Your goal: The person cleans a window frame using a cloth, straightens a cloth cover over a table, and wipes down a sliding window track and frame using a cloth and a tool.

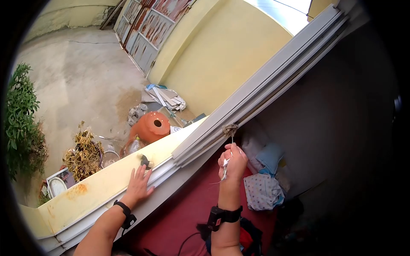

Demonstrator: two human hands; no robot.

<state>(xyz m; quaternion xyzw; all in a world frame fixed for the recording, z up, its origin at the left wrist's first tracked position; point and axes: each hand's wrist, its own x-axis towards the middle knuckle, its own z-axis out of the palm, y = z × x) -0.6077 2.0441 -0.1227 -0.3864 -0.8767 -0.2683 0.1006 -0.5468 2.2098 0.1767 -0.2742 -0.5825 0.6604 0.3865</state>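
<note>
My right hand (233,162) is closed around a thin, pale handle, with white scraps and loose strands showing at its fist. At the handle's far end, a dirty grey-brown wad (230,129) touches the lower rail of the white window frame (260,81). I cannot make out what the wad is made of. My left hand (138,185) lies with fingers spread on the white sill track (164,168). Just beyond its fingertips, a small dark object with a pale end (145,161) sits on the yellow outer ledge (106,177).
Below the window on the inside is a red surface (192,205) with a spotted cloth bundle (262,190) and a blue one (270,157). Outside are an orange clay pot (147,128), dried plants (85,153), a green bush (19,119) and a rusty gate (156,21).
</note>
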